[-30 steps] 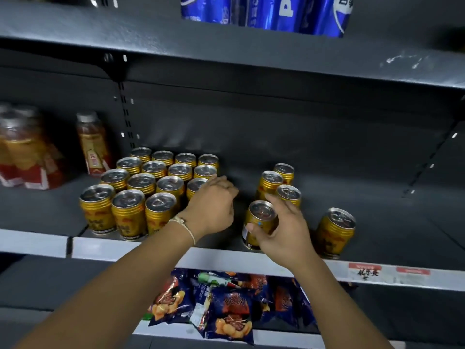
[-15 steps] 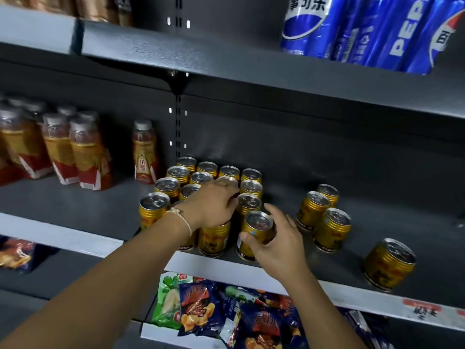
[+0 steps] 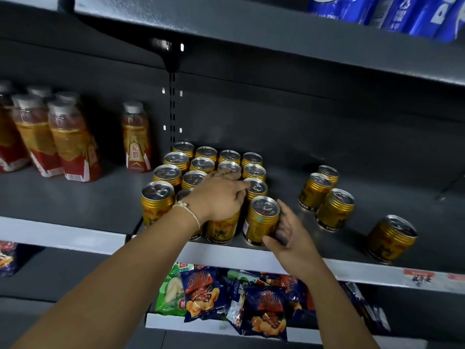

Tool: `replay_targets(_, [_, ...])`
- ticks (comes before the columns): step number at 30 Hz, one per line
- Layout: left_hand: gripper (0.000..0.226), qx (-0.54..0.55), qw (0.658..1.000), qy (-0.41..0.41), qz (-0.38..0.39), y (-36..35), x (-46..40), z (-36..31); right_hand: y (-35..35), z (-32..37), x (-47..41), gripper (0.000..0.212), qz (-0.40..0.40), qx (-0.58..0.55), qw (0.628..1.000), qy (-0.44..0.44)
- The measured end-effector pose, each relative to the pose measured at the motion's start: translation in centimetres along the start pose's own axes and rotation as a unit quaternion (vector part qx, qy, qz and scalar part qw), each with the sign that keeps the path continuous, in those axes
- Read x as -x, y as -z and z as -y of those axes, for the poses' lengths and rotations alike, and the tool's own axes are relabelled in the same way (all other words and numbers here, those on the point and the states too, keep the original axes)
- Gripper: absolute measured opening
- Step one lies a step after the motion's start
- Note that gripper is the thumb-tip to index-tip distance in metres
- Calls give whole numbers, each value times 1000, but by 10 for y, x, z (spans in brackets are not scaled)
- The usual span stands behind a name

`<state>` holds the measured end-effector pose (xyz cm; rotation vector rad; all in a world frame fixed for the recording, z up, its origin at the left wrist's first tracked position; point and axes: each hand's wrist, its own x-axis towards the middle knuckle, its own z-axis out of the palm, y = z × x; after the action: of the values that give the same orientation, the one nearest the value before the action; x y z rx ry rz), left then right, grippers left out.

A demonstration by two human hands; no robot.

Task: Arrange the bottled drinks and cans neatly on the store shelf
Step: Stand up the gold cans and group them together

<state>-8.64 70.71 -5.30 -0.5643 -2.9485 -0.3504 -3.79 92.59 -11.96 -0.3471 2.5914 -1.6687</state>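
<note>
On the dark grey shelf [image 3: 75, 197] a block of gold cans [image 3: 201, 165] stands upright in tight rows just right of the shelf's upright post. The left hand [image 3: 219, 195], with a thin cord bracelet at the wrist, lies over the front of that block, fingers curled on the can tops and one fingertip touching the lid of a can in the right-hand column. The right hand [image 3: 289, 233] holds the front can [image 3: 261, 220] at the block's front right corner: its grip is around the can's right side, thumb low near the base, fingers up along the wall, the can upright near the shelf's front edge. Well apart to the right stand three loose cans [image 3: 324, 197] in a cluster, and a single can [image 3: 391, 238] farther right. Bottles with red labels [image 3: 63, 144] stand at the left. Blue cans [image 3: 402, 13] sit on the shelf above; snack bags [image 3: 226, 295] lie below.
</note>
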Motion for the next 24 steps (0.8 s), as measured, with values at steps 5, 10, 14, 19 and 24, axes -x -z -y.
replay_targets(5, [47, -7, 1000, -5, 2, 0, 1, -2, -9, 3, 0, 80, -44, 2, 999, 3])
replay_targets(10, [47, -12, 1000, -8, -1, 1, 1, -2, -17, 6, 1, 87, -63, 18, 998, 2])
replay_targets(14, [47, -8, 1000, -7, 4, 1, 1, -2, -12, 4, 2, 85, -29, 63, 998, 7])
replay_targets(19, [47, -11, 1000, -7, 3, 1, 1, -1, -19, 2, 2, 80, -48, 56, 997, 9])
replay_targets(24, [47, -9, 1000, -8, -1, 1, 1, -2, -24, 0, 1, 82, -74, 77, 994, 15])
